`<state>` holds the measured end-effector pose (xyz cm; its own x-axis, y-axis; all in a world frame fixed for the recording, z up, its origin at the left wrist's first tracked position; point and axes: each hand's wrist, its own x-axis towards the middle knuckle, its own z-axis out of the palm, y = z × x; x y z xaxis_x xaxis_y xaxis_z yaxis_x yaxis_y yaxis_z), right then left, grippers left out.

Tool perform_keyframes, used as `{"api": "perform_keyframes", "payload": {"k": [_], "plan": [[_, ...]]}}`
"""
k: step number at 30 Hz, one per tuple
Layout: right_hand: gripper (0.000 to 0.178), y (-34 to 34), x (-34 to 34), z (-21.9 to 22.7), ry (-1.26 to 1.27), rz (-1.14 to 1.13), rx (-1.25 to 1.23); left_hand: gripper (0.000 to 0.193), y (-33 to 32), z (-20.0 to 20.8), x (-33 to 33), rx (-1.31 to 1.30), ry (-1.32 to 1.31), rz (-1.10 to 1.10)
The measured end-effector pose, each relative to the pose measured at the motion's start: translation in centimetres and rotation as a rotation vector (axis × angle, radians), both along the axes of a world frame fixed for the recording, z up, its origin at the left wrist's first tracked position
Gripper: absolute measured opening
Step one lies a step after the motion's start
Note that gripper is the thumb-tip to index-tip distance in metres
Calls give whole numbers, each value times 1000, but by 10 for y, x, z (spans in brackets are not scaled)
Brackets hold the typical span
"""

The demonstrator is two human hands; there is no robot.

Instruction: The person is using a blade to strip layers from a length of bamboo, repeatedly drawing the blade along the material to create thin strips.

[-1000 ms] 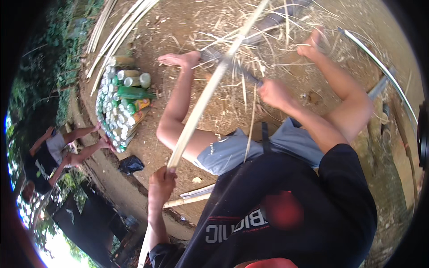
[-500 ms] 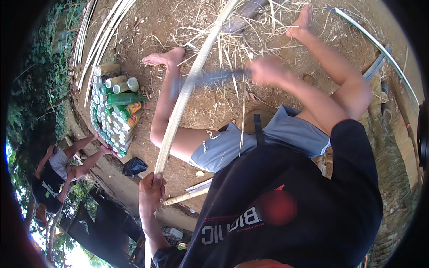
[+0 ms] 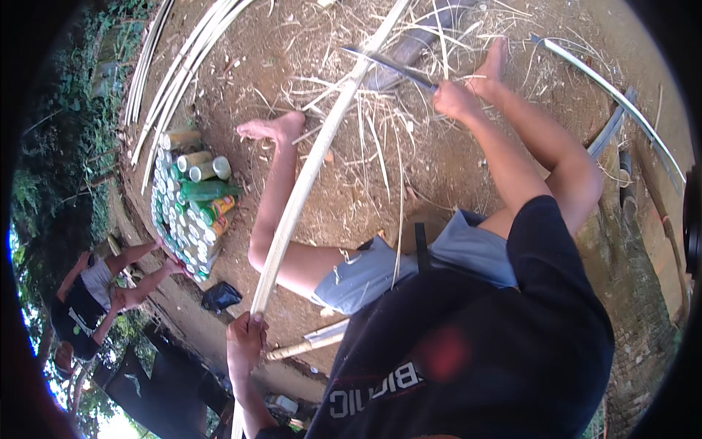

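A long pale bamboo strip (image 3: pixel 311 164) slants from the lower left up to the top of the view. My left hand (image 3: pixel 246 340) is closed round it near its lower part, thumb on top. In my right hand (image 3: pixel 457 100) is a knife (image 3: pixel 395 66), its handle hidden in the closed fingers. The dark blade lies across the strip near the strip's far end, its tip reaching past the left edge. Beneath that far part of the strip sits a dark wooden block (image 3: pixel 420 47) on the ground.
Thin shavings (image 3: pixel 380 117) litter the dirt between my feet. At the left stand stacked bottles and cans (image 3: pixel 194 197), with long split strips (image 3: pixel 183 69) behind. A black plastic bag (image 3: pixel 221 297) lies nearby. Another person (image 3: pixel 95 293) sits far left. A curved strip (image 3: pixel 614 80) lies at the right.
My right hand has moved away from me and slightly right, bringing the knife from the strip's middle toward its far end. My left hand keeps its hold on the strip.
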<state>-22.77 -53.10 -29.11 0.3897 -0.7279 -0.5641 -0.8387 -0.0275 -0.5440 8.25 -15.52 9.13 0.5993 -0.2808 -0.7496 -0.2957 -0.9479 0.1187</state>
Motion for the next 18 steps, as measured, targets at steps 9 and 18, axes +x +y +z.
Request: {"api": "perform_keyframes", "payload": {"k": [9,18], "plan": [[17,79,52,72,-140,110,286,38,40,72,36,97,19,97],[31,146,71,150,-367,431,179,32,35,94,23,120,-459,-319]]}}
